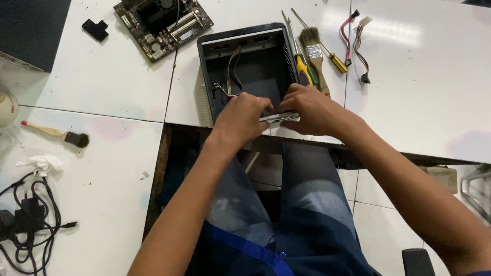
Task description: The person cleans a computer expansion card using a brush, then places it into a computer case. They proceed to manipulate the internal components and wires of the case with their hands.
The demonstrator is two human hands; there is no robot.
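Head view: left hand, right hand half-hiding silver bracket

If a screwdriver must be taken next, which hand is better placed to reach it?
Probably the right hand. The screwdrivers lie beside the brush, just right of the open black case and directly beyond that hand. The left hand would have to cross over. Both hands now hold the small metal part.
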